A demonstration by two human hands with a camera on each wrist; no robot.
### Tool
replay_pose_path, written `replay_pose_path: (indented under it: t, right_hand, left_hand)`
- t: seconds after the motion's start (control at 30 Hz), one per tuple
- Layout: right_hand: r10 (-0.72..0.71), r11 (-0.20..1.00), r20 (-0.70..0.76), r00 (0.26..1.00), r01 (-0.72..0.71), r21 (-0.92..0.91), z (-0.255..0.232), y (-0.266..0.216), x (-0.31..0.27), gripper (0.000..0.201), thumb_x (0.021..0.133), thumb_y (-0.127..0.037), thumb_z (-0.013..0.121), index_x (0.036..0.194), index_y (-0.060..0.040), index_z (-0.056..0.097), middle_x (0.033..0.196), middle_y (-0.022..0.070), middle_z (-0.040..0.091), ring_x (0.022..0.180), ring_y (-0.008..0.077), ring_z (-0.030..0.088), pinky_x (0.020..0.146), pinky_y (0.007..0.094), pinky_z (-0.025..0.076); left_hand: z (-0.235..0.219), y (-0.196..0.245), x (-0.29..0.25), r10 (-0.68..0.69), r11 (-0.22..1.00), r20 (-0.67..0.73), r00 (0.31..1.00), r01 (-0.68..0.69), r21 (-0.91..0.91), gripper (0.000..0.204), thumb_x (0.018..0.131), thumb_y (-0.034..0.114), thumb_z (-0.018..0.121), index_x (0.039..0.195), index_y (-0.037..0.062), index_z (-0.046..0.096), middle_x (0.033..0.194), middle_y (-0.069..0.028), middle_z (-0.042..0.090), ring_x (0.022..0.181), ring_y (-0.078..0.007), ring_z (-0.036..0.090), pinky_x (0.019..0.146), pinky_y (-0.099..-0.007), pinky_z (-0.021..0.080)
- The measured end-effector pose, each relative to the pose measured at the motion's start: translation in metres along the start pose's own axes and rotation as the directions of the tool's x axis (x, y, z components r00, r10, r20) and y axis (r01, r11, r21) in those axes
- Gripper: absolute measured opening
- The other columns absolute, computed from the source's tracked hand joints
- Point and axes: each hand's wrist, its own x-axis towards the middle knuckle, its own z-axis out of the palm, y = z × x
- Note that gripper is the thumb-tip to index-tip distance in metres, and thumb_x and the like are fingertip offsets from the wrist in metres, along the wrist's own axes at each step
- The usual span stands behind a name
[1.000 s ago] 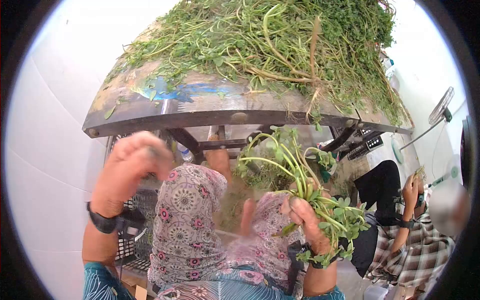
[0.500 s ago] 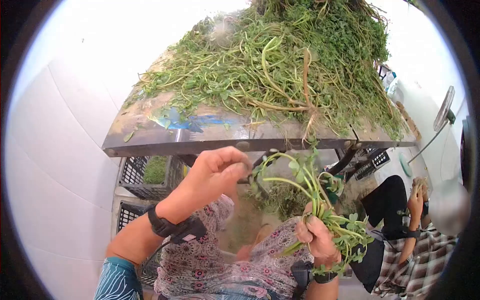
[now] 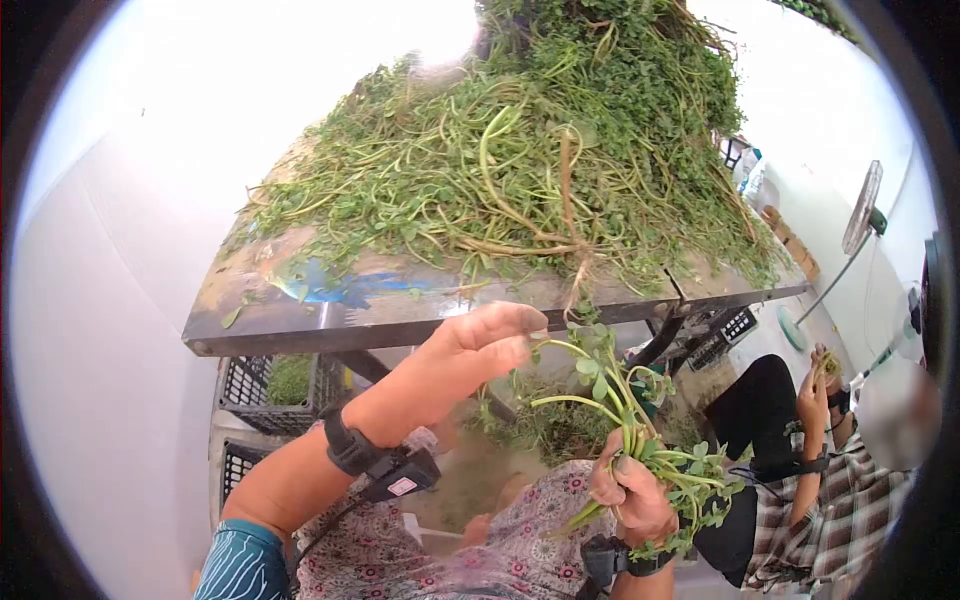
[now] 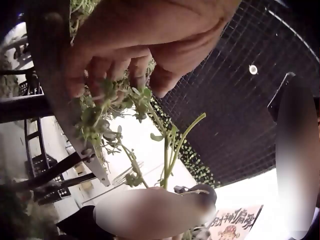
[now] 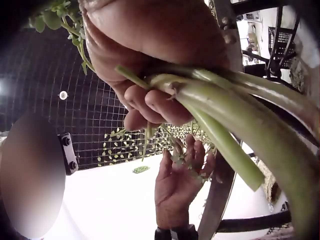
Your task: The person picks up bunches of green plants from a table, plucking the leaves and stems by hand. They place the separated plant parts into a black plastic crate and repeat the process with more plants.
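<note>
My right hand (image 3: 640, 495) grips a bunch of leafy green stems (image 3: 632, 432) over my lap. Thick cut stem ends (image 5: 235, 107) stick out of that fist in the right wrist view, and leaves spill past its wrist. At the bunch's upper tips is my left hand (image 3: 470, 345), its fingers extended over the small leaves (image 4: 95, 115). Seen from the right wrist, the left hand (image 5: 175, 192) is spread, with leaves in front of its fingers. A large pile of greens (image 3: 640, 150) covers much of the table (image 3: 225, 310); a rooted plant (image 3: 567, 190) lies on its near side.
Below the table's left end stand a black crate (image 3: 325, 385) with greens inside and another black crate (image 3: 240, 462). More greens (image 3: 555, 415) lie on the floor under the table. At right sits a person in a checked shirt (image 3: 810, 510), near a standing fan (image 3: 862, 210).
My left hand has swung from the far left across to the bunch's leafy tips. My right hand keeps holding the bunch. The head view has shifted, showing more of the pile.
</note>
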Motion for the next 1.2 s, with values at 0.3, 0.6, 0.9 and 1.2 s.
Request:
replay_pose_path:
  t: [0.3, 0.6, 0.9, 1.2]
  right_hand:
    - [-0.023, 0.995, -0.151, 0.988, 0.008, -0.098, -0.015, 0.000, 0.005, 0.032, 0.075, -0.021, 0.061, 0.098, -0.0044, 0.047, 0.056, 0.0052, 0.048, 0.044, 0.0100, 0.040, 0.042, 0.0233, 0.031]
    - [-0.047, 0.962, -0.182, 0.982, -0.005, -0.273, -0.005, -0.004, 0.029, 0.030, 0.074, -0.022, 0.062, 0.091, -0.0009, 0.050, 0.054, 0.0048, 0.047, 0.042, 0.0096, 0.041, 0.038, 0.0215, 0.030]
    - [-0.118, 0.974, -0.228, 0.966, 0.068, -0.214, -0.037, -0.014, 0.007, 0.026, 0.079, -0.023, 0.057, 0.095, -0.0052, 0.048, 0.052, 0.0007, 0.044, 0.039, 0.0068, 0.035, 0.038, 0.0220, 0.025]
    - [-0.069, 0.995, -0.086, 0.994, 0.061, -0.083, -0.032, -0.021, 0.003, 0.024, 0.081, -0.024, 0.055, 0.096, -0.0066, 0.046, 0.050, 0.0004, 0.041, 0.039, 0.0093, 0.036, 0.039, 0.0241, 0.029]
  left_hand:
    - [0.005, -0.020, 0.031, 0.008, 0.966, -0.008, 1.000, -0.006, 0.259, 0.015, 0.078, 0.007, 0.058, 0.091, -0.0002, 0.054, 0.074, -0.0010, 0.057, 0.069, -0.0070, 0.051, 0.061, -0.0235, 0.043]
    - [-0.024, -0.039, 0.026, 0.210, 0.692, 0.036, 0.977, -0.175, 0.700, 0.010, 0.069, 0.005, 0.054, 0.078, 0.0000, 0.055, 0.070, -0.0111, 0.055, 0.062, -0.0229, 0.054, 0.059, -0.0300, 0.043]
    - [-0.030, -0.035, 0.017, -0.017, 0.869, -0.125, 0.992, 0.077, 0.489, 0.010, 0.071, 0.002, 0.044, 0.076, 0.0026, 0.053, 0.067, -0.0052, 0.054, 0.057, -0.0151, 0.051, 0.050, -0.0266, 0.041]
    - [-0.026, -0.042, 0.024, -0.205, 0.942, -0.058, 0.977, 0.181, -0.284, 0.016, 0.079, 0.006, 0.044, 0.090, 0.0023, 0.054, 0.074, -0.0021, 0.052, 0.053, -0.0047, 0.041, 0.042, -0.0180, 0.032]
